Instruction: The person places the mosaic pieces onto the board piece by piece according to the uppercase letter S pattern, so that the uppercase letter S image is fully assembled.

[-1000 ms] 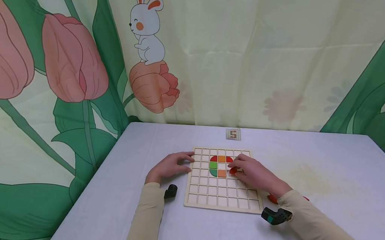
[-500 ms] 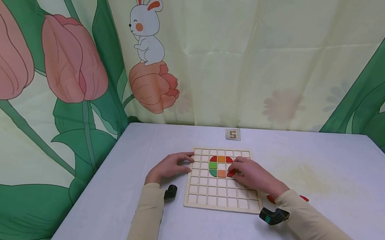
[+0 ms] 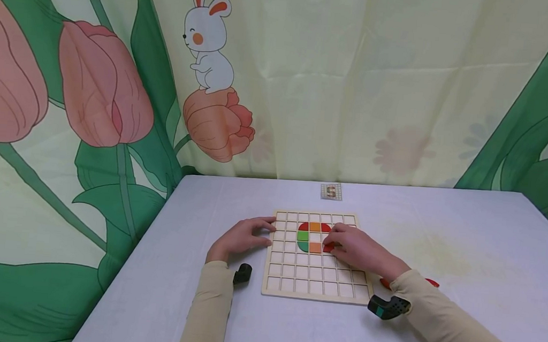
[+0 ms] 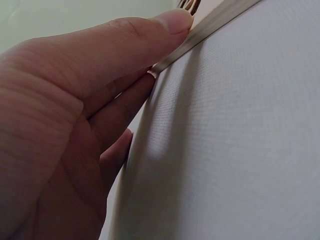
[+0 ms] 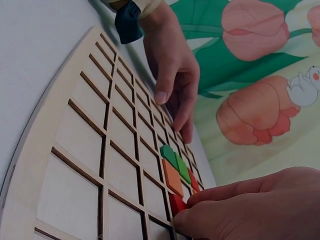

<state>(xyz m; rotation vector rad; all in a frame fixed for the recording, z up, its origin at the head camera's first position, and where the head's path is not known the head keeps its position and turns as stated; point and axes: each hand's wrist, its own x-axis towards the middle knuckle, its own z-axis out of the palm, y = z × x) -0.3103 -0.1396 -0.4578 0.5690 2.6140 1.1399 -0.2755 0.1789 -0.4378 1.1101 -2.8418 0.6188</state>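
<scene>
One pale wooden grid board lies on the white table. The right hand pinches one small red piece at the board; six more fill cells: two red quarter-rounds, two orange squares, one light-green square, one dark-green quarter-round. The left hand, fingers loosely spread, touches the board's left edge. Two red pieces show beside the right sleeve.

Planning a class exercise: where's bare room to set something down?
Bare: white table right of the red piece by the beige right sleeve, and between that and the beige left sleeve, nearer than the wooden grid board. Crowded: the board's flat red, orange and green pieces, at the right hand; its left edge, at the left hand.
</scene>
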